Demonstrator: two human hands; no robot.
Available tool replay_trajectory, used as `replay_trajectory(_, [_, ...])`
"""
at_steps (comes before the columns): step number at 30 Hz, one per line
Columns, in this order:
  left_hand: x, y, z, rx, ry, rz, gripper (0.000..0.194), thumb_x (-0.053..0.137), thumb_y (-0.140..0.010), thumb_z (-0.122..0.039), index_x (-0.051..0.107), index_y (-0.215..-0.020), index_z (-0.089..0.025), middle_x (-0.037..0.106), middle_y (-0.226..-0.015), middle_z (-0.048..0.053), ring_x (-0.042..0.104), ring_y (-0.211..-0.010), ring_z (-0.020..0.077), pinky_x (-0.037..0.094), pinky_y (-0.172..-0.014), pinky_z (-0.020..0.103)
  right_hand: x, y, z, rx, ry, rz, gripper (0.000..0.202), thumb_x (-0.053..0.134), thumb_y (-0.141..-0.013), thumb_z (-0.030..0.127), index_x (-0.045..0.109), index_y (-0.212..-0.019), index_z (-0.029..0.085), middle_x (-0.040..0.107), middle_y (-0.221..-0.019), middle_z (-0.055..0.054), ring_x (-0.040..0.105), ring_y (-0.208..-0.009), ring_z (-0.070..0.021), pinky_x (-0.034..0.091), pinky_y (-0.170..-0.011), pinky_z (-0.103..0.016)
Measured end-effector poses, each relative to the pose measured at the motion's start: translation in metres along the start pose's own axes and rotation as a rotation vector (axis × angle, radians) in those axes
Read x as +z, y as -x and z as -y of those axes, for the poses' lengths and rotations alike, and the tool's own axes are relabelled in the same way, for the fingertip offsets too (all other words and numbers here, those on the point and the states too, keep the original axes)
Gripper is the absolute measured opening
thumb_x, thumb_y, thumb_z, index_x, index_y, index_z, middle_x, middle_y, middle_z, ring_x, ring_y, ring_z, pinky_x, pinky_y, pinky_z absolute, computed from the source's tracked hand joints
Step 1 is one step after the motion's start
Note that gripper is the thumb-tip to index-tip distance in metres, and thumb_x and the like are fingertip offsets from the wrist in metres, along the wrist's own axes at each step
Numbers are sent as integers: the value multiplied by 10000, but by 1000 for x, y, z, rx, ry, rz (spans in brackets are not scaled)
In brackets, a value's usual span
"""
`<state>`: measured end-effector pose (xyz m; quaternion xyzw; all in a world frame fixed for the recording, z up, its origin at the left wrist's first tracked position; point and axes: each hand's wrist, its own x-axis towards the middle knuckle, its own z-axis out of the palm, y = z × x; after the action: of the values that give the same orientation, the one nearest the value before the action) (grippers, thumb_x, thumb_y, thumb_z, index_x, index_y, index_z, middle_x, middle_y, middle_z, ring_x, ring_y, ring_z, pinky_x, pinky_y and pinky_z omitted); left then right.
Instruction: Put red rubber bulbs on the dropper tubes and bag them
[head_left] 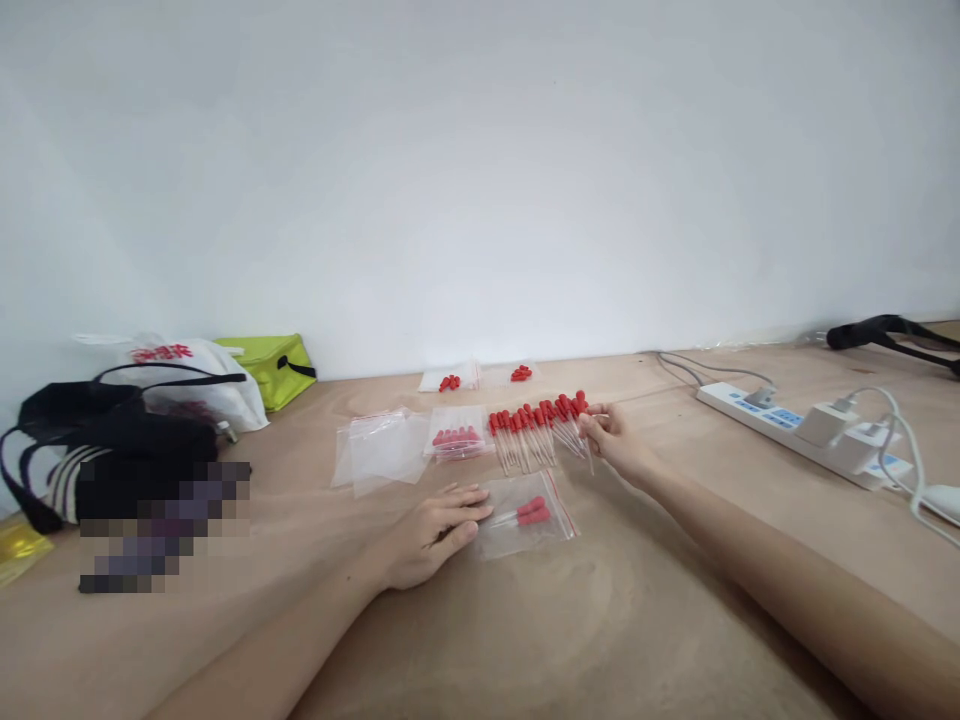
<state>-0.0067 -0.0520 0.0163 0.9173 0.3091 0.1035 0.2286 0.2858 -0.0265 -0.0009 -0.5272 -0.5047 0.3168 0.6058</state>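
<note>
My left hand [435,532] lies on the table with fingers spread, its fingertips at the left edge of a clear zip bag [510,540]. Inside that bag are red-topped droppers [534,510]. At the right end of a row of several red-topped clear droppers [525,425], my right hand [606,436] pinches one dropper by its red bulb. Left of the row sits a stack of filled bags [457,433] showing red tips. Flat clear bags [386,450] lie further left.
Two bags with small red pieces [450,383] [521,374] lie near the wall. A white power strip [787,430] with plugs and cables is at right. Dark bag [135,450], white plastic bag [247,395] and green bag [274,370] stand at left; black object [892,332] far right.
</note>
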Motion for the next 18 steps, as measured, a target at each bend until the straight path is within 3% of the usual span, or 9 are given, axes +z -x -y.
replay_trajectory(3, [0,0,0,6,-26,17,359,383,-864,-340,453,-1211,-282,388,-1322,10,312,-1233,191,233,-1027,413,0,23,-4,16,-116,18,594,598,-632,453,317,-1085,192,455,-553,94,419,-402,-72,336,-403,-199])
replay_trajectory(6, [1,1,0,12,-57,18,397,434,-837,-343,430,-1229,-278,372,-1332,17,308,-1235,198,239,-1024,416,7,36,-3,26,-147,12,681,605,-633,434,239,-1168,223,459,-590,92,463,-430,-83,379,-425,-219])
replay_trajectory(13, [1,2,-2,23,-84,18,414,433,-834,-349,419,-1239,-264,374,-1332,23,311,-1233,197,245,-1026,403,22,47,0,79,-247,-42,591,581,-629,493,269,-1057,229,487,-590,82,537,-488,-115,467,-510,-277])
replay_trajectory(18, [2,2,-3,40,-77,-18,472,450,-824,-350,358,-1278,-257,390,-1322,27,330,-1221,208,259,-1017,409,27,52,4,239,-409,73,415,557,-667,460,314,-915,232,564,-635,35,589,-578,-137,480,-585,-295])
